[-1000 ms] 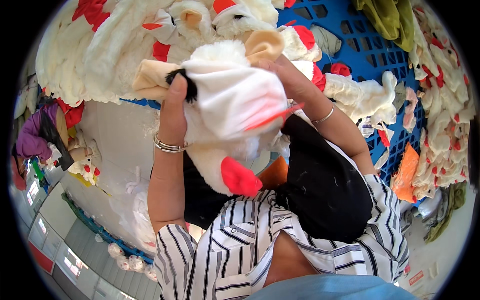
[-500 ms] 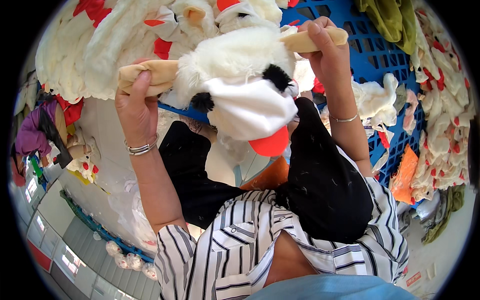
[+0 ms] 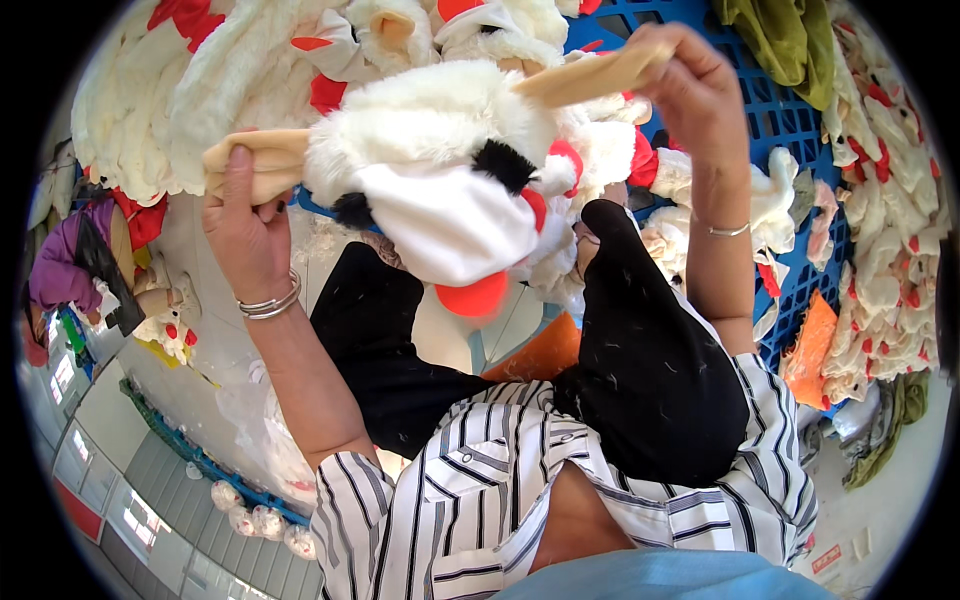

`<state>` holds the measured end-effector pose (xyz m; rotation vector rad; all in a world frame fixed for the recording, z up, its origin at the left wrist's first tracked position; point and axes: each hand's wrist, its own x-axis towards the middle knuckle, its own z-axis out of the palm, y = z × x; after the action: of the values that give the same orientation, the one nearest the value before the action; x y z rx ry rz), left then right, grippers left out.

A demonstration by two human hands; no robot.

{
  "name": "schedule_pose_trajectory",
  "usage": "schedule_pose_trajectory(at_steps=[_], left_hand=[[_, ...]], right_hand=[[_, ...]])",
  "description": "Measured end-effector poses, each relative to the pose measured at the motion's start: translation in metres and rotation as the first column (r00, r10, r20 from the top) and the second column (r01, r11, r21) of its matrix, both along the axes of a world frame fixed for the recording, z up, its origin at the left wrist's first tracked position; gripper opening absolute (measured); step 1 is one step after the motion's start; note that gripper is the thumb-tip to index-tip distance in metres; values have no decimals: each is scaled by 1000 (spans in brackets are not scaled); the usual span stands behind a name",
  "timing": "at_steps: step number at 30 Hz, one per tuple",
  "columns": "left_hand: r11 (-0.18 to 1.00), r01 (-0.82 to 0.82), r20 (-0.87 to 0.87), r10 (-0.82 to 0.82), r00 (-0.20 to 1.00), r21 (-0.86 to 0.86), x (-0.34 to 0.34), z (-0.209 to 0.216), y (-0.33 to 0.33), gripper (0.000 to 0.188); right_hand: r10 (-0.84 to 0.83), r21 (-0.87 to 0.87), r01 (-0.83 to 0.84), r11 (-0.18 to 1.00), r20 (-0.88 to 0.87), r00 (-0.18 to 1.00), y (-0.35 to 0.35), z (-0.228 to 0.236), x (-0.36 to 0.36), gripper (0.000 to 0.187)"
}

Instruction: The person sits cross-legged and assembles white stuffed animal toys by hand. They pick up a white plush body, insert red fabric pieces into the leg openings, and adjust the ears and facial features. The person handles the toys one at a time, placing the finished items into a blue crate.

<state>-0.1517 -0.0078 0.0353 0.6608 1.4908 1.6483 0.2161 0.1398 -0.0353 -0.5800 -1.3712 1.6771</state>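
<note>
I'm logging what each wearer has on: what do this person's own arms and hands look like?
The left hand and right hand wear no gloves. Stacked silver-coloured metal bangles circle the left wrist; one thin silver-coloured metal bracelet circles the right. The short white fabric sleeves have black and grey stripes.

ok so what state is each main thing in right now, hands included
Left grip: closed on the left ear
Right grip: closed on the right ear
White plush head: held up by both ears, tilted
Red tip: hanging down
Blue lattice: partly covered
Olive cloth: in folds
Plush pieces: heaped at right
</note>
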Motion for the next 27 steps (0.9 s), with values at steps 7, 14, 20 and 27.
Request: schedule_pose_trajectory(at_steps=[7, 14, 20, 27], left_hand=[[984, 152, -65, -158, 985, -89, 44, -24, 13, 15], [949, 276, -184, -302, 935, -154, 89, -25, 13, 21], [927, 346, -329, -374, 867, -141, 94, -26, 9, 19], [896, 382, -581, -438, 686, -225, 98, -21, 6, 22]], right_hand=[[-532, 460, 397, 794, 209, 821, 6, 40, -36, 10], [425, 122, -489, 864, 346, 837, -83, 38, -104, 16], [169, -129, -159, 979, 70, 983, -80, 11, -115, 33], [50, -281, -41, 959, 26, 998, -79, 21, -114, 37]])
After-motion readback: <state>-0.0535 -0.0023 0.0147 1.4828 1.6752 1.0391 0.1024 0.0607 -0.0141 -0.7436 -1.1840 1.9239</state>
